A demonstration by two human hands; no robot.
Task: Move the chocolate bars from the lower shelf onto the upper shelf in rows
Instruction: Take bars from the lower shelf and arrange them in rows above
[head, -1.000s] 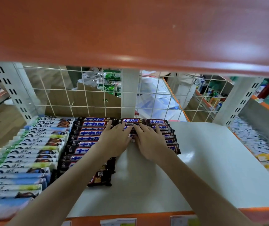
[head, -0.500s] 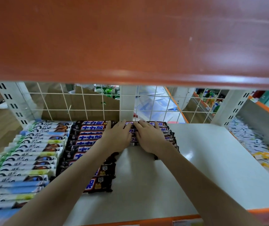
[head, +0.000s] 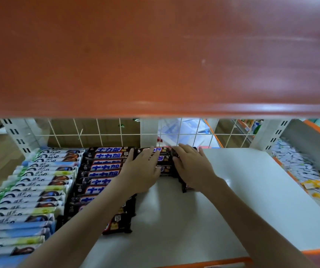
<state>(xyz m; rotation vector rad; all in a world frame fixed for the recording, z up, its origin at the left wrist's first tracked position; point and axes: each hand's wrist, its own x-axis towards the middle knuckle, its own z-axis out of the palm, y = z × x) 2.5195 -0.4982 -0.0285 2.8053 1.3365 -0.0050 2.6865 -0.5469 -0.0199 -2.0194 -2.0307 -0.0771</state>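
Filling the upper half of the view, an orange shelf edge (head: 155, 55) hangs blurred; it covers more of the view than a second ago. Below it lies a white shelf (head: 252, 190) backed by a wire grid (head: 97, 132), with other store shelving dim beyond. Pale blue and green wrapped bars (head: 29, 190) fill the left side in rows. Beside them, dark chocolate bars (head: 105, 167) sit in a column, with a shorter stack at the back centre. Left hand (head: 141, 171) and right hand (head: 192, 167) lie flat, fingers straight, pressing on that back stack; grip released on both, nothing clenched. Both hands sit slightly farther back than before.
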